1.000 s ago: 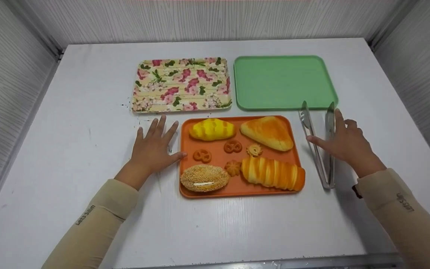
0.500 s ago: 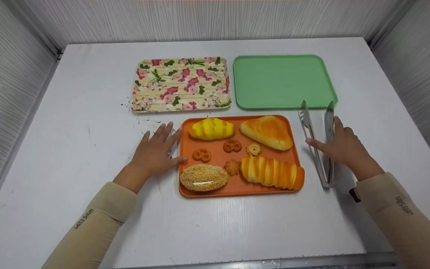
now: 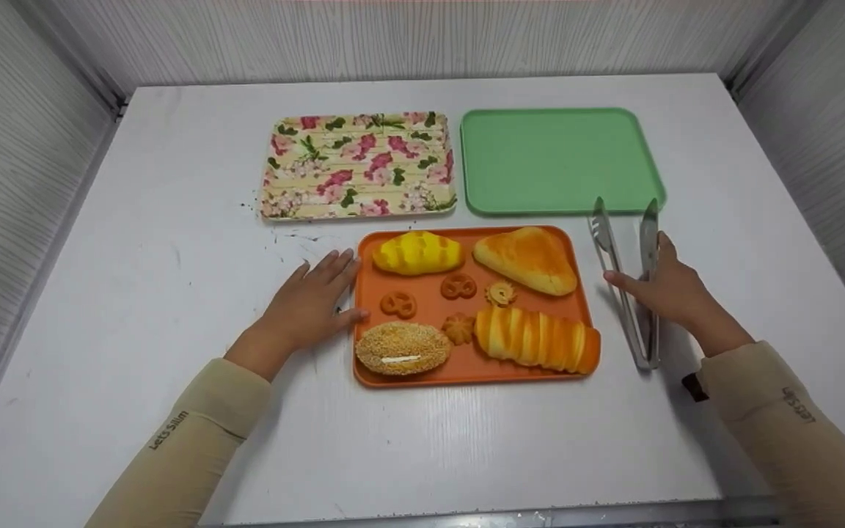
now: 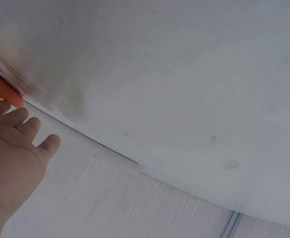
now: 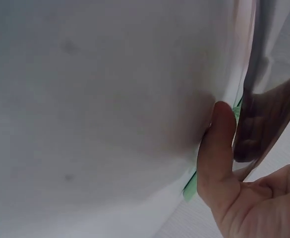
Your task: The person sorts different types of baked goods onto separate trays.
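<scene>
My left hand (image 3: 309, 308) lies at the left edge of an orange tray (image 3: 466, 378), fingers extended toward it and thumb by the rim. Relaxed fingers show beside the tray in the left wrist view. To the right of the tray, my right hand (image 3: 675, 290) loosely holds metal tongs (image 3: 648, 238), thumb at the left arm and fingers round the right. The tongs' arms stand spread. On the tray lie a yellow bread (image 3: 419, 253), a triangular bread (image 3: 529, 260), a sesame-coated bread (image 3: 403, 348) and a ridged loaf (image 3: 536, 339).
Several small cookies, including a pretzel-shaped cookie (image 3: 458, 287), lie between the breads. Behind are a floral tray (image 3: 360, 167) and a green tray (image 3: 558, 161). The tongs' tips reach near the green tray's front edge. Pale wood-grain walls (image 3: 422, 40) enclose the white table.
My left hand has moved slightly nearer and lower along the orange tray's edge, its fingers drawing together. My right hand's fingers have drawn in round the tongs. Trays and breads have stayed put.
</scene>
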`<state>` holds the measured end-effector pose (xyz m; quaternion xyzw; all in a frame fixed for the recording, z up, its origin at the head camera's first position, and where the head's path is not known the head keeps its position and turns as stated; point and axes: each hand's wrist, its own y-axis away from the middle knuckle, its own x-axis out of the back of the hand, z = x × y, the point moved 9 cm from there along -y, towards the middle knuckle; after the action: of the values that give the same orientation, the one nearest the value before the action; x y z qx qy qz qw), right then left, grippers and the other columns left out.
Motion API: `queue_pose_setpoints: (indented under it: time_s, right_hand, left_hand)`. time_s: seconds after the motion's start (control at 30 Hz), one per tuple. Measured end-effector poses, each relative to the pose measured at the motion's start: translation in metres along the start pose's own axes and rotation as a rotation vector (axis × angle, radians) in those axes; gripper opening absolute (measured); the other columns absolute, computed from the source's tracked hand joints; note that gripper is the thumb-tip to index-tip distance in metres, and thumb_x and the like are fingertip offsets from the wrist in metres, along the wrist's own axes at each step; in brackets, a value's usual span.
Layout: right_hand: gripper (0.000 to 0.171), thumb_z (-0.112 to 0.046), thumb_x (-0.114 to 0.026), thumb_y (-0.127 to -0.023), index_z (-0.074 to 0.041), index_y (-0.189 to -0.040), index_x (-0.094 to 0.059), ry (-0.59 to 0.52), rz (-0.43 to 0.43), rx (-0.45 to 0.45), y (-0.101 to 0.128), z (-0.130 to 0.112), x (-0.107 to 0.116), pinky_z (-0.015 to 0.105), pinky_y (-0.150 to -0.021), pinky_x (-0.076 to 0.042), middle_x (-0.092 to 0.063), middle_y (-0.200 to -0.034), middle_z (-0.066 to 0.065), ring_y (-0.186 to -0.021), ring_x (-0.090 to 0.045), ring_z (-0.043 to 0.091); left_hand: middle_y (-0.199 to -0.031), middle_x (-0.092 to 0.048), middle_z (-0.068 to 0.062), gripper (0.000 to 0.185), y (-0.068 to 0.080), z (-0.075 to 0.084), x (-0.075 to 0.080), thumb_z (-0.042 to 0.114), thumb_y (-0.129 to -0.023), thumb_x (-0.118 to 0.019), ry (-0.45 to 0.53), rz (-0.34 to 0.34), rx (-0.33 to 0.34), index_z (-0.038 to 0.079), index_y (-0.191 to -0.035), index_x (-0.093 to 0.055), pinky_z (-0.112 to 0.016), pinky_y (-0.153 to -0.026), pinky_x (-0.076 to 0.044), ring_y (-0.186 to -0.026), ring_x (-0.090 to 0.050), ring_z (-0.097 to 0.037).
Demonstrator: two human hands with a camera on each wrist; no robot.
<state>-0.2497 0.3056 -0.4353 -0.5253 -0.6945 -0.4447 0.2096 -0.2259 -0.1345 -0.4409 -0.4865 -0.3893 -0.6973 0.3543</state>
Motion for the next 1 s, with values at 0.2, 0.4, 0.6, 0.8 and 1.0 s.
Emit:
queue_pose_setpoints:
  time_s: [0.2, 0.4, 0.6, 0.8, 1.0]
  right_hand:
    - [0.119, -0.065, -0.057, -0.084, -0.003, -0.146, 0.024, -0.083, 0.019, 0.015, -0.002, 0.0, 0.0, 0.061, -0.099, -0.033, -0.055, -0.113, 0.029, -0.11, -0.049, 0.043]
    - [0.117, -0.061, -0.061, -0.083, -0.008, -0.149, 0.02, -0.172, 0.027, 0.01, -0.003, 0.004, 0.0, 0.059, -0.101, -0.032, -0.048, -0.123, 0.034, -0.113, -0.046, 0.043]
    - [0.111, -0.057, -0.061, -0.085, -0.01, -0.151, 0.015, -0.205, 0.021, 0.017, -0.003, 0.005, 0.001, 0.051, -0.093, -0.041, -0.041, -0.124, 0.03, -0.111, -0.045, 0.039]
    - [0.102, -0.055, -0.055, -0.09, -0.001, -0.15, 0.008, -0.184, 0.063, 0.033, -0.001, 0.007, 0.007, 0.037, -0.075, -0.046, -0.049, -0.109, 0.022, -0.094, -0.051, 0.032]
    - [0.092, -0.05, -0.055, -0.092, -0.005, -0.151, 0.0, -0.253, 0.112, 0.077, 0.003, 0.006, 0.016, 0.034, -0.076, -0.047, -0.047, -0.123, 0.026, -0.1, -0.054, 0.03]
  left_hand:
    - [-0.158, -0.012, -0.009, 0.083, 0.0, 0.0, -0.002, 0.056, -0.094, -0.046, 0.034, -0.013, -0.018, 0.007, -0.153, -0.013, -0.05, -0.114, -0.011, -0.144, -0.008, -0.026]
    - [-0.158, -0.01, -0.008, 0.083, -0.001, -0.001, -0.004, 0.058, -0.094, -0.043, 0.034, -0.017, -0.019, 0.009, -0.153, -0.012, -0.047, -0.114, -0.01, -0.144, -0.007, -0.024]
    - [-0.157, -0.014, -0.011, 0.084, -0.001, 0.001, -0.002, 0.057, -0.094, -0.046, 0.042, -0.015, -0.029, 0.006, -0.153, -0.014, -0.047, -0.114, -0.012, -0.144, -0.009, -0.026]
    - [-0.157, -0.013, -0.01, 0.083, -0.001, 0.0, -0.002, 0.057, -0.094, -0.045, 0.037, -0.015, -0.028, 0.006, -0.153, -0.014, -0.046, -0.114, -0.012, -0.144, -0.01, -0.026]
    - [-0.158, -0.013, -0.01, 0.083, 0.0, 0.0, -0.002, 0.056, -0.094, -0.045, 0.039, -0.014, -0.026, 0.007, -0.153, -0.014, -0.045, -0.114, -0.012, -0.144, -0.01, -0.026]
